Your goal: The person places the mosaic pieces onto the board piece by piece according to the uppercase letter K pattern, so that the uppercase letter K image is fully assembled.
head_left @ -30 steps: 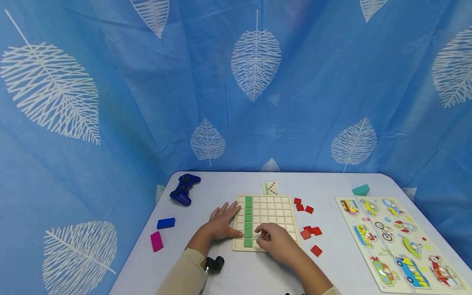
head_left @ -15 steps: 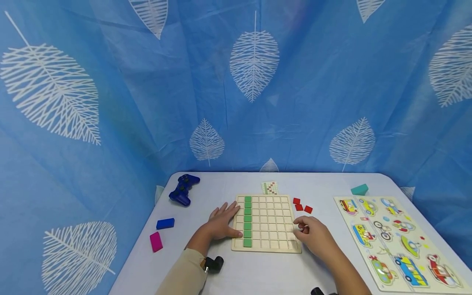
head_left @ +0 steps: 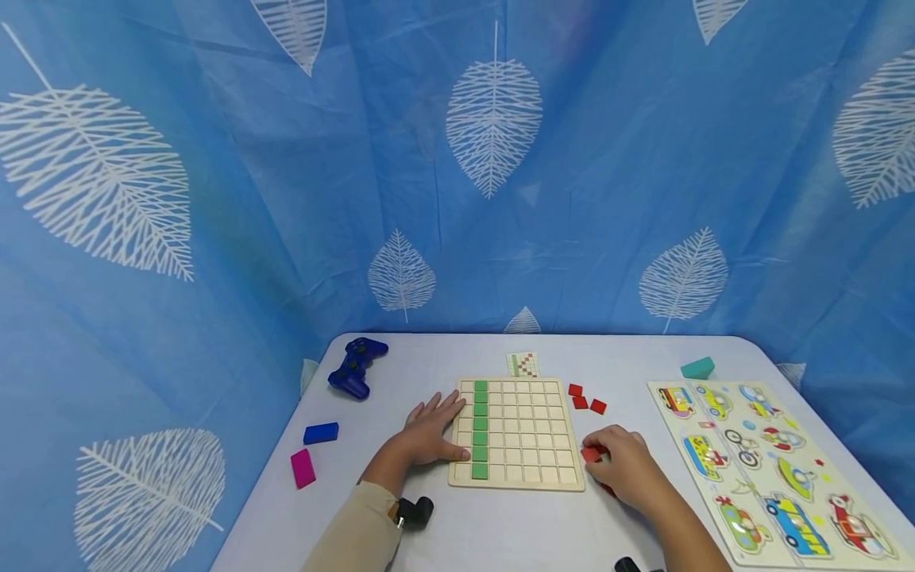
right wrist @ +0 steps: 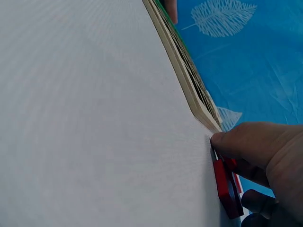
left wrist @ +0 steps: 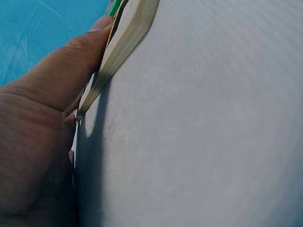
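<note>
A wooden grid board [head_left: 529,433] lies on the white table, with a column of several green tiles [head_left: 480,438] near its left side. My left hand [head_left: 426,435] rests at the board's left edge, fingers spread, its thumb on the frame. To the right of the board, my right hand [head_left: 625,465] has thumb and forefinger curled around a red tile [head_left: 590,454]. In the right wrist view, the thumb meets the edge of a tile close to the board's corner, beside another red tile [right wrist: 226,191]. The hand partly hides the red tiles under it.
Several loose red tiles [head_left: 580,402] lie at the board's upper right. Behind it is a small pattern card [head_left: 523,365]. A blue game controller [head_left: 356,368], blue block [head_left: 321,433] and pink block [head_left: 303,469] lie left. A vehicle puzzle [head_left: 765,469] and teal block [head_left: 697,368] are at right.
My right hand has moved right, from over the board to the red tiles beside it, and its fingers now surround one. My left hand has stayed in place.
</note>
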`<state>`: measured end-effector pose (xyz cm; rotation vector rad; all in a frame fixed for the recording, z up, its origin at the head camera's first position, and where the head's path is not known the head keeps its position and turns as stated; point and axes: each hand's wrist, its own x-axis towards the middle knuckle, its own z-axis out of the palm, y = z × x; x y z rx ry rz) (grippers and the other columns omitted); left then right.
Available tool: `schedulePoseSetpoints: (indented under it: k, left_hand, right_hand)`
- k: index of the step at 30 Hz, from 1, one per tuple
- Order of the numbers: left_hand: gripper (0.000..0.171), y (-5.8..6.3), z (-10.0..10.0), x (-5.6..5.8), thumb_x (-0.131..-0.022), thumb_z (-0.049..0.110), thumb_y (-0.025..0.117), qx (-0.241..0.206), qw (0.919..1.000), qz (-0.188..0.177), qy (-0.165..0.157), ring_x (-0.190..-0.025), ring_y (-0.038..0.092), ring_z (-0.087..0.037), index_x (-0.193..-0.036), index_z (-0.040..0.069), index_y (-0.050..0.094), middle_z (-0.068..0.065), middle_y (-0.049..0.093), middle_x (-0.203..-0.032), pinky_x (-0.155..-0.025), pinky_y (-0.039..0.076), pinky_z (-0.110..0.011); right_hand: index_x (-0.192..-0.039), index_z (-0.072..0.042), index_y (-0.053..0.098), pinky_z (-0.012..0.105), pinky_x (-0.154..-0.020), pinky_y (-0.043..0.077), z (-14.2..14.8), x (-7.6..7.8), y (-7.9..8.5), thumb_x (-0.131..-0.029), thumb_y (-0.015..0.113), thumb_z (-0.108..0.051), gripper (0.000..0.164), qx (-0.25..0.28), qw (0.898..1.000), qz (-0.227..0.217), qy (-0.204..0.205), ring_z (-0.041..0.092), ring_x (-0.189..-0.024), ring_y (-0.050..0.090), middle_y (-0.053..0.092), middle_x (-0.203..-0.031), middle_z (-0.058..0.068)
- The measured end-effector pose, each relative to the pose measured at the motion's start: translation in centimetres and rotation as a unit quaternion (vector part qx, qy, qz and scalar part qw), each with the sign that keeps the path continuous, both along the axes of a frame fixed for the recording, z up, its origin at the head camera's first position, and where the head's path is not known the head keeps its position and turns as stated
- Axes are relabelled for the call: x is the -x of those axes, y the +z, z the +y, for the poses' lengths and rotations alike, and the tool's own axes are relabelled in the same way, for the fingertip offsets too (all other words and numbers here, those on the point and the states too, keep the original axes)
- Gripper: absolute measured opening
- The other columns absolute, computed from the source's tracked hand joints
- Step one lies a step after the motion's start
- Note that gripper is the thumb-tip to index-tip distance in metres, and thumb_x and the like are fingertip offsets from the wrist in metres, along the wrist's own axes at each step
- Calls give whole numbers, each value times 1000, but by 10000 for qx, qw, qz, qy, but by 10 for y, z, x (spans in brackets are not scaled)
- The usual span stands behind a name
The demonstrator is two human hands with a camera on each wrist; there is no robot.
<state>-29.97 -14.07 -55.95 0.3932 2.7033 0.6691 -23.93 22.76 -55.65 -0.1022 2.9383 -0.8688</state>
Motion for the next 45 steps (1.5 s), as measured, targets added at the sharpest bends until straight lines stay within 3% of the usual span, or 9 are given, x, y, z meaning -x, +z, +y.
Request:
schedulePoseSetpoints:
  k: [16, 21, 27, 32, 39, 45]
  left_hand:
    - [108, 0, 0, -1, -78, 64, 84, 13, 10000, 25, 0, -165, 4, -28, -166, 29, 31, 7, 16, -177, -131, 2, -56]
    - [108, 2, 2, 0, -79, 64, 84, -24, 10000, 3, 8, -165, 4, -28, -166, 29, 31, 6, 16, -177, -131, 2, -55]
    - [109, 1, 2, 0, -78, 65, 83, 23, 10000, 21, -2, -165, 4, -28, -167, 28, 31, 6, 16, -177, -131, 2, -56]
    - [109, 1, 1, -1, -79, 64, 84, 90, 10000, 30, -30, -165, 5, -29, -166, 27, 31, 5, 17, -177, -131, 3, -56]
    - [109, -1, 0, -1, -79, 64, 83, 11, 10000, 32, -17, -165, 3, -28, -167, 29, 30, 6, 15, -177, -131, 1, -56]
    - [109, 0, -1, -1, -79, 65, 83, -14, 10000, 26, -27, -165, 4, -29, -167, 28, 31, 5, 16, -177, -131, 2, -57]
  right_hand:
    - [-115, -17, 77, 53, -100, 56, 6, -1, 3, -86, 86, -20, 30, -122, 9997, -127, 182, 20, -105, 61, 64, -114, 2]
    - [-113, -15, 77, 51, -97, 58, 9, 0, 5, -87, 84, -20, 27, -225, 9995, -14, 240, 18, -100, 61, 64, -111, 3]
    - [-116, -11, 75, 45, -87, 59, 6, 5, 12, -86, 85, -24, 34, -302, 9993, -201, -10, 21, -94, 57, 64, -107, 5]
    - [-118, -16, 75, 40, -85, 59, -6, 6, 12, -86, 86, -26, 35, -52, 9999, -126, -23, 20, -93, 56, 64, -106, 3]
    - [-117, -17, 75, 43, -90, 59, -35, 11, 17, -88, 83, -24, 31, 254, 9991, 334, 87, 19, -95, 58, 68, -113, 3]
    - [-116, -19, 74, 29, -74, 54, -65, 20, 19, -91, 81, -24, 27, 635, 9967, 470, 188, 15, -86, 56, 65, -106, -2]
